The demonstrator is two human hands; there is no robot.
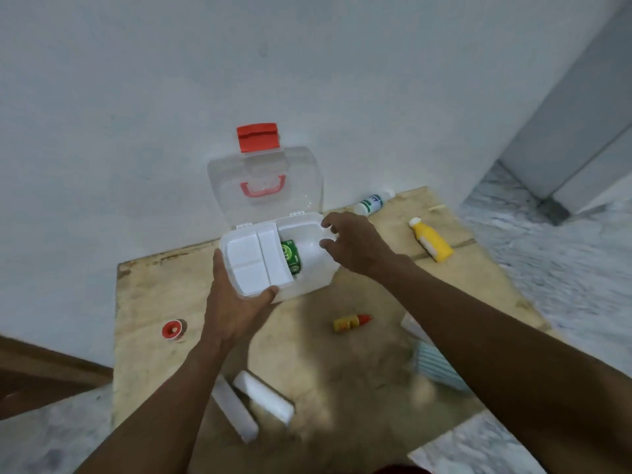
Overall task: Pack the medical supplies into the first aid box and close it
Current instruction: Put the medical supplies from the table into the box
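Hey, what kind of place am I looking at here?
Probably a bare indoor room corner, perhaps a home: a plain white wall, a speckled stone floor, and a worn wooden board used as the work surface.

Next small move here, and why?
Probably send the right hand, empty over the box rim, to the small red-capped bottle and drop it beside the green pack. The left hand grips the inner tray, which sits shifted aside, so the well lies open.
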